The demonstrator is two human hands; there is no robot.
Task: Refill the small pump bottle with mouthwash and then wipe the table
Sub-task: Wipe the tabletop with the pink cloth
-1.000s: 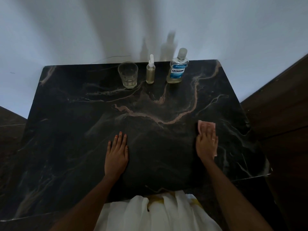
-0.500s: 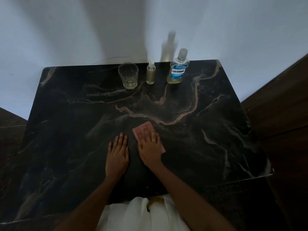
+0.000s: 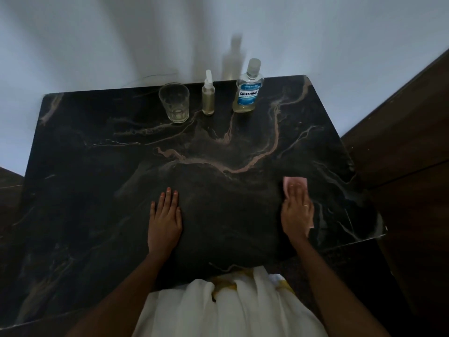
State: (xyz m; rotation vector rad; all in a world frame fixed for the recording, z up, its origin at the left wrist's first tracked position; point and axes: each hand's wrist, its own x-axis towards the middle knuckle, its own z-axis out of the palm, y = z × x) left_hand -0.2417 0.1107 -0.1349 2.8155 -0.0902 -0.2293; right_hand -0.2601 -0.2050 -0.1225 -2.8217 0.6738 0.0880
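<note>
Refill looks done: small pump bottle (image 3: pixel 208 99) capped, w/ liquid. Wiping underway; right hand (image 3: pixel 297 210) flat, pressing pink cloth (image 3: pixel 294 182) on table (image 3: pixel 97 166); left hand (image 3: pixel 165 222) flat, empty.

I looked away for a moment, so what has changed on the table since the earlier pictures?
The right hand, pressing the pink cloth, swept from the middle of the table back out to the right side. The left hand stayed flat; the glass, pump bottle and mouthwash bottle did not move.

I see both forearms bare, no sleeves. Thin ring (image 3: pixel 306 205) on my right hand (image 3: pixel 297 212); left hand (image 3: pixel 165 223) plain. At 6 o'clock, white pleated garment (image 3: pixel 228 310) with yellow trim.
</note>
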